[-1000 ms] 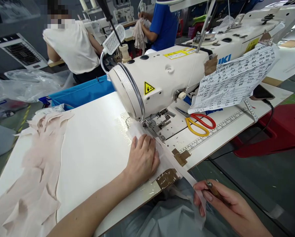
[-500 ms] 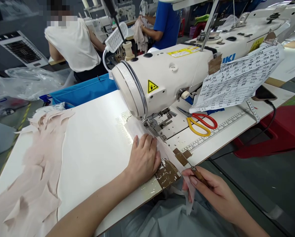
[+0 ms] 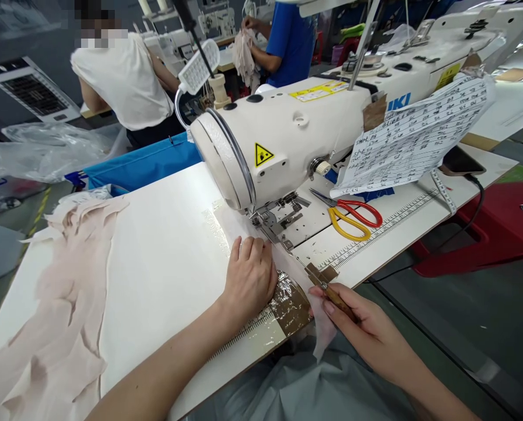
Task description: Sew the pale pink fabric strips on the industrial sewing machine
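My left hand (image 3: 251,272) lies on the table beside the needle area of a white sewing machine (image 3: 279,137). Its fingers rest lightly bent over a pale pink fabric strip (image 3: 291,266), pressing it down. The strip runs from under the presser foot towards me, and its free end hangs past the table edge. My right hand (image 3: 349,313) is closed around the wooden handle of an awl (image 3: 340,301), whose thin metal shaft points at the needle. The strip's near end is pinched between the same hand's fingers and thumb.
Red-and-yellow-handled scissors (image 3: 351,219) lie right of the needle plate. A handwritten sheet (image 3: 414,140) leans against the machine, near a phone (image 3: 463,161). Pale pink fabric pieces (image 3: 63,292) lie at the left. A red stool (image 3: 484,234) stands right. Two people work behind.
My right hand, with awl and strip end, has moved up and left towards the needle. Less of the strip hangs below it. My left hand has barely shifted.
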Demonstrator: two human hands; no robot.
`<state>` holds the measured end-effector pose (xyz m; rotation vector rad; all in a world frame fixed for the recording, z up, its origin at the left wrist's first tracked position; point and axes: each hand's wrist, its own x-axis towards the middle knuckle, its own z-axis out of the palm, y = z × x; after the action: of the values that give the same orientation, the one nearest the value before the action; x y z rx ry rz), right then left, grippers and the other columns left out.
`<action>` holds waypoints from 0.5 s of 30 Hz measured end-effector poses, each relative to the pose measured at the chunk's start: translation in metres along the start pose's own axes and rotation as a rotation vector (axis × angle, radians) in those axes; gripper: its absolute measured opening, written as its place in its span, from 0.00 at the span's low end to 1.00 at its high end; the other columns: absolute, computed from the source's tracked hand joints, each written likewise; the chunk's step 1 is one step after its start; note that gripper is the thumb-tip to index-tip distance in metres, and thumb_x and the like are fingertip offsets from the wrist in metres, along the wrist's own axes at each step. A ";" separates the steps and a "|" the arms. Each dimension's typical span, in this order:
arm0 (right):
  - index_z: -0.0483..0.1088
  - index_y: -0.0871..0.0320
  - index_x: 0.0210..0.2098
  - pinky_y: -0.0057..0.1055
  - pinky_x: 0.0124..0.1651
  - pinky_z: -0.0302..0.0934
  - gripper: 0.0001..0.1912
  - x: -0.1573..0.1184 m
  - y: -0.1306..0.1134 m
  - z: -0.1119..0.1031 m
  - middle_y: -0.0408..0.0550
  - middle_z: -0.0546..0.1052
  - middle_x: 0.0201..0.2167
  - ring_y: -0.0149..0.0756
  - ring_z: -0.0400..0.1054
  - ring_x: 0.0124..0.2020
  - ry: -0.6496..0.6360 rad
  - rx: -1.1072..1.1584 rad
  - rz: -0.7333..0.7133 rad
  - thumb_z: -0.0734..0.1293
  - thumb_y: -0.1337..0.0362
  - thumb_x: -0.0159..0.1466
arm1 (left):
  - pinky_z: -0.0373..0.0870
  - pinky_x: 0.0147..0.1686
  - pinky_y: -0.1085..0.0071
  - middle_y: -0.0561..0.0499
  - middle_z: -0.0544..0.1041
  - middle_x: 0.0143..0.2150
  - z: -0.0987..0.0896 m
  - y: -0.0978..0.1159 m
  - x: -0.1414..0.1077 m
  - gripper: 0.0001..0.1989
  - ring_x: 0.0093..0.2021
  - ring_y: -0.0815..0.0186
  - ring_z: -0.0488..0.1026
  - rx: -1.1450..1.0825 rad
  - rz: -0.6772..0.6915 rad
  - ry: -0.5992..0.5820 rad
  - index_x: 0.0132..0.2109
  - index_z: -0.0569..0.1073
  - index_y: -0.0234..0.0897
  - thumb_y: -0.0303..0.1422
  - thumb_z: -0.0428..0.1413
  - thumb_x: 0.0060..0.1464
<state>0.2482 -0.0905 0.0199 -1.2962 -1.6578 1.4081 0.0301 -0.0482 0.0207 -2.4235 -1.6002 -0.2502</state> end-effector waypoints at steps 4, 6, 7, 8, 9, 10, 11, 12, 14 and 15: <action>0.74 0.58 0.45 0.32 0.43 0.70 0.24 -0.013 0.007 0.005 0.53 0.79 0.38 0.43 0.73 0.42 0.057 0.092 0.121 0.64 0.44 0.64 | 0.69 0.44 0.56 0.38 0.72 0.44 0.001 -0.005 0.005 0.17 0.44 0.53 0.66 0.052 -0.021 -0.044 0.54 0.70 0.26 0.29 0.46 0.62; 0.76 0.56 0.43 0.33 0.41 0.71 0.25 -0.022 0.011 0.011 0.52 0.78 0.41 0.41 0.73 0.39 0.074 0.240 0.202 0.66 0.42 0.62 | 0.68 0.43 0.57 0.38 0.72 0.45 0.002 -0.007 0.005 0.17 0.45 0.53 0.66 0.075 -0.020 -0.050 0.54 0.71 0.27 0.26 0.47 0.61; 0.76 0.56 0.43 0.33 0.39 0.71 0.24 -0.026 0.013 0.015 0.51 0.78 0.40 0.39 0.73 0.35 0.062 0.339 0.250 0.67 0.42 0.61 | 0.68 0.43 0.57 0.38 0.72 0.45 0.002 -0.008 0.005 0.17 0.45 0.52 0.66 0.078 -0.017 -0.046 0.53 0.71 0.27 0.25 0.47 0.60; 0.75 0.55 0.43 0.33 0.36 0.71 0.23 -0.030 0.016 0.018 0.49 0.77 0.38 0.37 0.73 0.31 0.045 0.443 0.296 0.68 0.43 0.60 | 0.68 0.44 0.57 0.38 0.72 0.46 0.001 -0.009 0.004 0.16 0.46 0.52 0.65 0.074 -0.012 -0.037 0.53 0.71 0.27 0.24 0.47 0.59; 0.75 0.54 0.43 0.33 0.33 0.70 0.22 -0.033 0.018 0.022 0.47 0.76 0.36 0.35 0.72 0.27 0.024 0.541 0.336 0.69 0.43 0.60 | 0.68 0.44 0.57 0.38 0.72 0.46 0.001 -0.010 0.003 0.16 0.46 0.52 0.65 0.064 -0.008 -0.026 0.53 0.71 0.27 0.24 0.47 0.59; 0.75 0.54 0.42 0.32 0.31 0.69 0.21 -0.035 0.019 0.025 0.45 0.75 0.34 0.33 0.71 0.24 0.012 0.620 0.363 0.69 0.44 0.60 | 0.67 0.44 0.57 0.38 0.72 0.46 0.001 -0.010 0.002 0.16 0.47 0.52 0.65 0.052 -0.006 -0.014 0.52 0.71 0.27 0.24 0.47 0.59; 0.75 0.54 0.41 0.32 0.30 0.68 0.20 -0.037 0.020 0.027 0.44 0.74 0.32 0.32 0.70 0.22 0.003 0.671 0.379 0.70 0.45 0.60 | 0.67 0.45 0.57 0.38 0.72 0.47 0.000 -0.010 0.001 0.16 0.47 0.52 0.65 0.039 -0.005 -0.002 0.53 0.71 0.27 0.25 0.47 0.60; 0.75 0.54 0.40 0.32 0.30 0.67 0.19 -0.037 0.021 0.028 0.43 0.73 0.32 0.32 0.70 0.22 0.003 0.691 0.379 0.70 0.46 0.60 | 0.67 0.45 0.57 0.38 0.72 0.47 0.000 -0.010 0.000 0.16 0.48 0.52 0.65 0.026 -0.006 0.007 0.53 0.71 0.27 0.26 0.47 0.60; 0.75 0.55 0.39 0.32 0.31 0.67 0.18 -0.035 0.020 0.026 0.43 0.73 0.33 0.32 0.71 0.22 0.010 0.682 0.350 0.71 0.47 0.59 | 0.67 0.46 0.56 0.38 0.72 0.48 -0.001 -0.011 -0.001 0.17 0.49 0.52 0.65 0.006 -0.015 0.012 0.54 0.70 0.28 0.27 0.48 0.61; 0.75 0.55 0.39 0.33 0.32 0.67 0.18 -0.033 0.018 0.024 0.43 0.72 0.34 0.32 0.71 0.23 0.006 0.662 0.336 0.71 0.47 0.60 | 0.67 0.46 0.56 0.38 0.72 0.49 0.000 -0.011 -0.001 0.17 0.49 0.52 0.65 -0.003 -0.022 0.009 0.55 0.70 0.28 0.27 0.48 0.61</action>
<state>0.2429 -0.1304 0.0007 -1.1954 -0.8517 1.9254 0.0200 -0.0448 0.0219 -2.4045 -1.6246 -0.2668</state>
